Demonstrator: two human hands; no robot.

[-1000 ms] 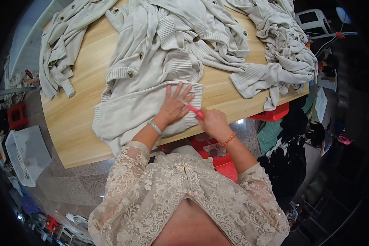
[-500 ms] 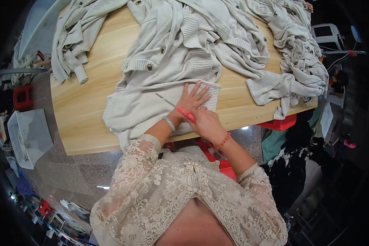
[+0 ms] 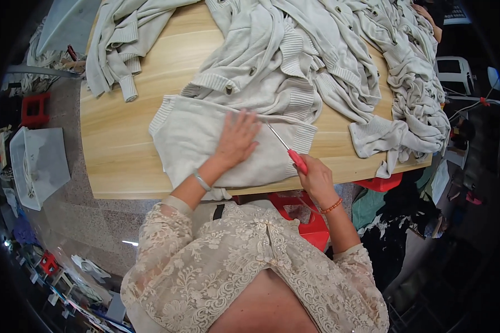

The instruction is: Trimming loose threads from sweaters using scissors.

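My left hand (image 3: 236, 139) lies flat, fingers stretched out, on the pale grey knitted cardigan (image 3: 191, 130) at the table's near edge. The cloth beneath it is spread fairly smooth, with ribbed bands at both sides. In my right hand (image 3: 318, 178) is a red-handled tool with a thin metal shaft (image 3: 298, 161). Its shaft slants up and left over the cardigan, the tip near a fold line; whether the tip touches the cloth I cannot tell. Folds with dark buttons (image 3: 229, 89) bunch just beyond.
More pale knitwear (image 3: 112, 55) lies at the far left, and a crumpled heap (image 3: 416, 100) runs along the right of the wooden table (image 3: 116, 161). Another person's hand (image 3: 428, 18) shows at the far right corner. Below stand a red stool (image 3: 314, 230) and a white bin (image 3: 50, 172).
My hands have moved apart: the left went left across the cloth, the right drew right with the red-handled tool. The cardigan's near part now lies flatter.
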